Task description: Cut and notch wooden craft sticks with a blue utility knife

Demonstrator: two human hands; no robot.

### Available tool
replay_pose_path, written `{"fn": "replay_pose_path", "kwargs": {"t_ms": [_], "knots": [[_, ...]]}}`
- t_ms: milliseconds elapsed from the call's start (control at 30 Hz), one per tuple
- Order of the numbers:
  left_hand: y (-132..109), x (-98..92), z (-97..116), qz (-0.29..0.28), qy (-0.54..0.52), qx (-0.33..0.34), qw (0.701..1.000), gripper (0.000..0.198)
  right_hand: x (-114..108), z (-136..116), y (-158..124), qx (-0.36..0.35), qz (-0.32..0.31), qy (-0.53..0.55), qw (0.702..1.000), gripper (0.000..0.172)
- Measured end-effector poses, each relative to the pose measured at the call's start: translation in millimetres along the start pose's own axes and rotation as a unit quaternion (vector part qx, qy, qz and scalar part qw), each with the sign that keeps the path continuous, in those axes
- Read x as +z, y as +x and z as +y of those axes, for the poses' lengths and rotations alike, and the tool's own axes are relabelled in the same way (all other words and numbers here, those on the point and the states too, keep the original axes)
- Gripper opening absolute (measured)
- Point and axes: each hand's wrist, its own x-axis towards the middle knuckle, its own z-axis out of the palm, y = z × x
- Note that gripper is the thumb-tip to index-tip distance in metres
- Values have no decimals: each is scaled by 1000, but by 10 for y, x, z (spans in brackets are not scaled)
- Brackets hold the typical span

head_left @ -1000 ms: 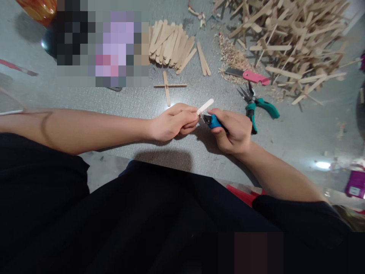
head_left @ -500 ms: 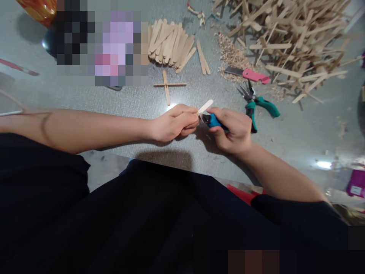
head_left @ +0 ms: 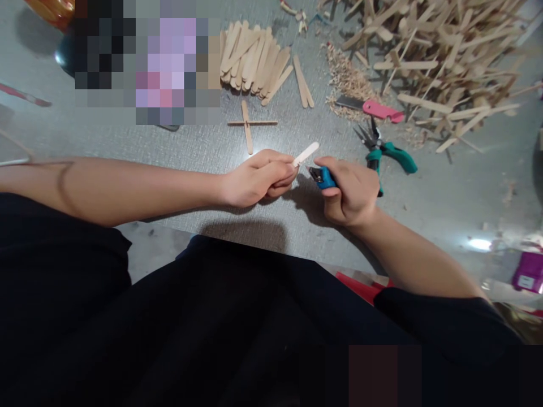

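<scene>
My left hand [head_left: 263, 178] is closed on a pale wooden craft stick [head_left: 306, 154], whose rounded end juts out to the upper right. My right hand [head_left: 350, 189] grips a blue utility knife [head_left: 324, 177] with a black metal nose that points at the stick. A small gap separates the knife's tip from the stick. Just above my left hand, two craft sticks form a cross [head_left: 247, 122] on the table. Beyond my right hand lie pliers [head_left: 392, 155] with green handles, jaws apart.
A row of craft sticks [head_left: 254, 59] lies at the back, with two loose sticks [head_left: 302, 82] beside it. A large heap of sticks [head_left: 441, 51] fills the far right. A pink folding-type cutter [head_left: 382, 110] rests by wood shavings [head_left: 348, 76]. A purple packet [head_left: 530, 270] sits at the right edge.
My right hand has drawn the knife slightly to the right, away from the stick, and turned it a little. My left hand keeps its hold, nearly still.
</scene>
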Motion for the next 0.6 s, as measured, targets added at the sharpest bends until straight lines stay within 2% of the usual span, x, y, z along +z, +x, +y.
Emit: {"fn": "replay_pose_path", "kwargs": {"t_ms": [200,467,600], "knots": [[11,-2,-1,-24,-4,21,999,42,-52,-44,14,32,-42,15,998,68],[-4,-17,13,-34,-17,-7,999,41,-41,-62,19,42,-35,13,998,67],[-18,-50,-1,-54,-10,-7,998,41,-93,-109,66,34,-36,46,998,59]]}}
